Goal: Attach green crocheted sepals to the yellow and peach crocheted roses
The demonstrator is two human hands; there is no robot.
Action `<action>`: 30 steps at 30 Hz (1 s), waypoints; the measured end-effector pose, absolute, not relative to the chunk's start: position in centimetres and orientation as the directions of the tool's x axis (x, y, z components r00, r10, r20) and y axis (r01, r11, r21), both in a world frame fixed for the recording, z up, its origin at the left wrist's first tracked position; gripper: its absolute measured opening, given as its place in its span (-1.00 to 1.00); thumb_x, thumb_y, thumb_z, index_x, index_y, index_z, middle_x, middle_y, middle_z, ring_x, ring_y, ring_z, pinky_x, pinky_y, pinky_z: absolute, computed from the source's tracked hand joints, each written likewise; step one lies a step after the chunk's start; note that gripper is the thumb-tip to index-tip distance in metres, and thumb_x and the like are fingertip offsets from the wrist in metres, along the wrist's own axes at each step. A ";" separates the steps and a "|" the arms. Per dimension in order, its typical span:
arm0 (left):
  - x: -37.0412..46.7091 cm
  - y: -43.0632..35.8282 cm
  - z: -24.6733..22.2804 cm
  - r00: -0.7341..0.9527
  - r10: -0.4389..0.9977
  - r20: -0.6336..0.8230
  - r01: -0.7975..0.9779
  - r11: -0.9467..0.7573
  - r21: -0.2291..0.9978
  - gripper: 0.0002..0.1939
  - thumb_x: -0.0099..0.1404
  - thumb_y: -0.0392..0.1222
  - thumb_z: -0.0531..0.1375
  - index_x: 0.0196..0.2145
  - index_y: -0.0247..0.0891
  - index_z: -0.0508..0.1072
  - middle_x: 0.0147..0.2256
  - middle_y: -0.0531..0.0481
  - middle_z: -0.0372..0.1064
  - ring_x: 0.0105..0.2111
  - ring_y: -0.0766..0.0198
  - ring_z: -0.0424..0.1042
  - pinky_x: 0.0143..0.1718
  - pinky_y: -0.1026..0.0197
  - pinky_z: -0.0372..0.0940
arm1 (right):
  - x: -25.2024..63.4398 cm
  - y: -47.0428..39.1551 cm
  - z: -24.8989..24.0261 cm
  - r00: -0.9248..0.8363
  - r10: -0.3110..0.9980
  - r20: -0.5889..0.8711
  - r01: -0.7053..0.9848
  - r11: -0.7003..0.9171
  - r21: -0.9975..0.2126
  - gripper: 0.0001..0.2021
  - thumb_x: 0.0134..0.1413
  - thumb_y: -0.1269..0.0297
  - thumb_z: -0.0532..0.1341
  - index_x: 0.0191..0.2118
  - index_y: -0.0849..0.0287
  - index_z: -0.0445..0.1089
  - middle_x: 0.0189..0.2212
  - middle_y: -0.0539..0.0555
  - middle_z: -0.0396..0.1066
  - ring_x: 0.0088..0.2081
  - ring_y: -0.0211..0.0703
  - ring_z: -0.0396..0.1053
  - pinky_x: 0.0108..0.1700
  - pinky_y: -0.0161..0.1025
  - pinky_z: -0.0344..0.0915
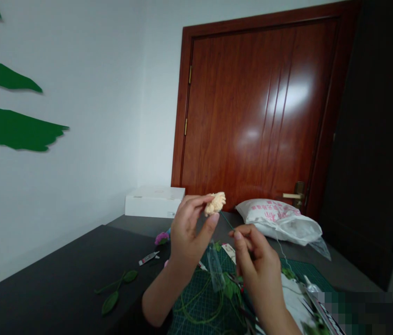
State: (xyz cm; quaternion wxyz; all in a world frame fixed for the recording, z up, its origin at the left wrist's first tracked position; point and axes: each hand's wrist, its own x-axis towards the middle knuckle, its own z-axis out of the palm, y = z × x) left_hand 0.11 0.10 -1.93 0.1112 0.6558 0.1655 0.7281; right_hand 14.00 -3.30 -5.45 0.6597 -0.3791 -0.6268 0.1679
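Between the thumb and fingers of my left hand is a cream-coloured crocheted flower, held up above the table. A thin green stem runs down and to the right from the flower. My right hand pinches the lower end of that stem between thumb and forefinger. Below both hands, a green cutting mat carries green yarn strands, green leaves and a clear plastic strip.
A white box stands at the back left. A white bag lies at the back right. On the dark table are a leafy stem, a small tube and a purple flower. Behind is a wooden door.
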 end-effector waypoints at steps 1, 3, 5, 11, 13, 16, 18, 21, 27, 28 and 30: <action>-0.2 0.1 -1.6 -0.079 0.444 0.893 -0.015 -0.896 0.444 -0.81 0.34 -0.24 0.17 -0.10 -0.24 0.48 -0.13 -0.13 0.41 -0.09 0.16 0.46 -0.07 0.09 0.42 | 14.5 -3.4 -5.2 0.154 0.635 0.757 0.382 0.668 -0.638 -0.76 0.26 0.11 0.13 -0.34 0.15 0.36 -0.74 -0.16 0.19 -0.71 -0.34 0.14 -0.60 -0.39 0.05; -1.2 0.1 -0.8 -0.028 0.562 0.827 -0.094 -0.825 0.558 -0.84 0.36 -0.22 0.16 -0.14 -0.25 0.50 -0.18 -0.12 0.45 -0.17 0.21 0.49 -0.14 0.15 0.43 | 15.5 -3.4 -4.7 0.094 0.561 0.822 0.528 0.672 -0.519 -0.77 0.28 0.16 0.10 -0.34 0.14 0.38 -0.71 -0.12 0.24 -0.68 -0.31 0.20 -0.55 -0.37 0.11; -2.2 0.2 -0.2 0.021 0.623 0.782 -0.167 -0.769 0.617 -0.77 0.26 -0.26 0.26 -0.10 -0.24 0.48 -0.22 -0.11 0.48 -0.22 0.22 0.49 -0.22 0.19 0.45 | 16.1 -3.4 -4.3 0.031 0.537 0.843 0.596 0.667 -0.447 -0.77 0.29 0.19 0.09 -0.34 0.13 0.40 -0.66 -0.09 0.30 -0.66 -0.29 0.24 -0.54 -0.36 0.13; -4.3 0.8 0.3 0.282 0.680 0.677 -0.213 -0.644 0.735 -0.74 0.22 -0.17 0.28 -0.12 -0.25 0.53 -0.30 -0.17 0.49 -0.48 0.28 0.43 -0.61 0.30 0.34 | 17.0 -3.1 -3.8 -0.117 0.491 0.863 0.621 0.715 -0.322 -0.82 0.29 0.29 0.11 -0.33 0.13 0.42 -0.49 -0.01 0.42 -0.47 -0.21 0.37 -0.41 -0.33 0.23; -4.4 0.8 0.1 0.323 0.680 0.658 -0.232 -0.617 0.752 -0.72 0.19 -0.17 0.31 -0.11 -0.23 0.52 -0.31 -0.14 0.49 -0.51 0.30 0.42 -0.63 0.31 0.33 | 17.3 -2.9 -3.7 -0.147 0.451 0.880 0.626 0.731 -0.271 -0.84 0.27 0.33 0.13 -0.32 0.13 0.43 -0.43 0.03 0.43 -0.38 -0.16 0.39 -0.34 -0.29 0.25; -4.3 0.5 0.1 0.378 0.688 0.619 -0.256 -0.565 0.784 -0.69 0.18 -0.17 0.32 -0.10 -0.20 0.50 -0.30 -0.11 0.49 -0.52 0.32 0.42 -0.63 0.30 0.34 | 17.5 -2.5 -3.8 -0.141 0.401 0.905 0.639 0.735 -0.227 -0.86 0.25 0.39 0.14 -0.29 0.14 0.45 -0.41 0.04 0.40 -0.35 -0.13 0.36 -0.31 -0.25 0.25; -4.0 0.2 0.2 0.400 0.691 0.602 -0.268 -0.540 0.798 -0.68 0.17 -0.17 0.33 -0.10 -0.21 0.49 -0.32 -0.09 0.48 -0.53 0.33 0.41 -0.64 0.31 0.35 | 17.4 -2.3 -4.0 -0.113 0.351 0.930 0.635 0.745 -0.204 -0.86 0.24 0.42 0.15 -0.24 0.15 0.47 -0.39 0.06 0.40 -0.32 -0.12 0.36 -0.28 -0.23 0.26; -3.8 -0.2 0.3 0.420 0.688 0.592 -0.272 -0.527 0.805 -0.69 0.17 -0.18 0.33 -0.11 -0.22 0.48 -0.36 -0.06 0.46 -0.57 0.36 0.38 -0.68 0.34 0.34 | 17.3 -2.2 -4.4 -0.036 0.312 0.949 0.611 0.759 -0.226 -0.86 0.22 0.43 0.17 -0.22 0.14 0.48 -0.40 0.05 0.38 -0.33 -0.13 0.35 -0.29 -0.23 0.27; -3.4 -1.1 0.3 0.399 0.671 0.625 -0.273 -0.564 0.779 -0.71 0.13 -0.19 0.35 -0.15 -0.21 0.52 -0.30 -0.12 0.50 -0.61 0.39 0.36 -0.74 0.38 0.26 | 17.3 -1.4 -4.7 0.009 0.518 0.855 0.411 0.778 -0.475 -0.88 0.17 0.28 0.24 -0.39 0.13 0.45 -0.45 0.02 0.37 -0.38 -0.14 0.34 -0.37 -0.27 0.24; -3.3 -1.3 0.3 0.394 0.660 0.640 -0.280 -0.578 0.767 -0.72 0.13 -0.21 0.35 -0.16 -0.21 0.53 -0.27 -0.13 0.51 -0.59 0.37 0.38 -0.73 0.38 0.27 | 17.3 -1.1 -4.9 -0.002 0.554 0.833 0.369 0.774 -0.514 -0.86 0.17 0.26 0.23 -0.40 0.13 0.45 -0.46 0.01 0.36 -0.39 -0.15 0.33 -0.37 -0.28 0.24; -2.9 -1.7 0.4 0.372 0.628 0.684 -0.282 -0.626 0.727 -0.74 0.12 -0.27 0.35 -0.18 -0.20 0.55 -0.23 -0.15 0.51 -0.48 0.31 0.47 -0.61 0.33 0.38 | 17.1 -0.5 -5.1 -0.030 0.602 0.798 0.294 0.769 -0.568 -0.82 0.17 0.24 0.21 -0.42 0.13 0.45 -0.48 0.00 0.34 -0.40 -0.16 0.32 -0.38 -0.29 0.24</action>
